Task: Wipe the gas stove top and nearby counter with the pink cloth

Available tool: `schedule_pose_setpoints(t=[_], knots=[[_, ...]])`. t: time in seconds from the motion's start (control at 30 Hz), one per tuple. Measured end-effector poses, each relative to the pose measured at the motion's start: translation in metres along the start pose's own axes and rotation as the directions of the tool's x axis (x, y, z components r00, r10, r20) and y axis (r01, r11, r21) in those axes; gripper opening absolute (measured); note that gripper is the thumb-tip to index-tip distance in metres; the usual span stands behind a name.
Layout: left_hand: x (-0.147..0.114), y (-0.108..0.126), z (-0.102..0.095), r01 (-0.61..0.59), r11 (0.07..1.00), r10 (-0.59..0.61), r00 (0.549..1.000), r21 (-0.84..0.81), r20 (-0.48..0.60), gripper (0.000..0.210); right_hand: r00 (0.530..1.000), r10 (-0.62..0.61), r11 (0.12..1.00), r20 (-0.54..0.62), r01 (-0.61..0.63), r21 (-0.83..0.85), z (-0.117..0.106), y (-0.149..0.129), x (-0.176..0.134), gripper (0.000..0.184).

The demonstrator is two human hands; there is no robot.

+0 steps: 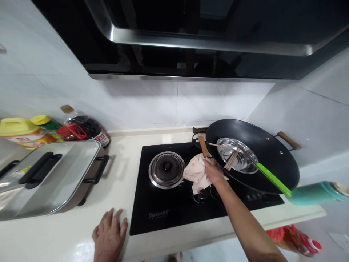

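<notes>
A pale pink cloth [196, 172] lies bunched on the black glass cooktop [177, 211], under and around the fingers of my right hand [214, 171]. That hand is closed on the cloth beside the near left rim of a large black wok [231, 127]. Just above the cloth is the wok's left wooden handle [203, 146]. Inside the wok sit a shiny metal bowl [226, 143], wooden chopsticks [231, 160] and a utensil with a bright green handle [274, 179]. My left hand [109, 233] rests on the pale counter with its fingers spread, left of the cooktop and holding nothing.
A round burner [167, 170] is left of the cloth. A rectangular electric pan [65, 189] with a glass lid stands far left, with bottles [89, 127] behind it. A teal flask [313, 193] is at the right. The range hood [191, 40] overhangs everything.
</notes>
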State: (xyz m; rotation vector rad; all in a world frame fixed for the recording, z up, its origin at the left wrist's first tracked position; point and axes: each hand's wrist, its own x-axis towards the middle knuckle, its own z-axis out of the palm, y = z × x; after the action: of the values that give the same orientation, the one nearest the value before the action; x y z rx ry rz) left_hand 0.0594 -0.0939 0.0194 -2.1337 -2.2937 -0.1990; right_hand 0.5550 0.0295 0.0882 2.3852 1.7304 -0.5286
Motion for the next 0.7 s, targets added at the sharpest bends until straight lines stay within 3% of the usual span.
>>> schedule_pose_setpoints(t=[0.1, 0.23, 0.37, 0.53, 0.7], knots=[[0.0, 0.0, 0.001, -0.005, 1.0, 0.005, 1.0, -0.004, -0.003, 0.055, 0.997, 0.073, 0.997, 0.007, -0.073, 0.014, 0.011, 0.004, -0.022, 0.058], [0.0, 0.002, 0.0, -0.006, 1.0, 0.006, 1.0, -0.008, -0.016, 0.059, 0.997, 0.003, 0.998, 0.077, -0.008, 0.06, 0.017, 0.004, -0.043, 0.064], [0.0, 0.005, -0.003, 0.006, 1.0, -0.006, 1.0, -0.001, -0.005, 0.059, 0.991, -0.056, 0.996, 0.122, 0.046, 0.082, 0.003, -0.004, -0.035, 0.061], [0.001, 0.006, -0.006, 0.008, 1.0, -0.008, 1.0, -0.011, 0.017, 0.061, 0.975, -0.176, 0.981, 0.132, 0.163, 0.108, -0.006, -0.038, -0.033, 0.065], [0.001, 0.007, -0.008, 0.024, 1.0, -0.023, 0.999, -0.018, 0.033, 0.062, 0.953, -0.292, 0.951, 0.081, 0.281, 0.126, 0.02, -0.092, -0.078, 0.065]])
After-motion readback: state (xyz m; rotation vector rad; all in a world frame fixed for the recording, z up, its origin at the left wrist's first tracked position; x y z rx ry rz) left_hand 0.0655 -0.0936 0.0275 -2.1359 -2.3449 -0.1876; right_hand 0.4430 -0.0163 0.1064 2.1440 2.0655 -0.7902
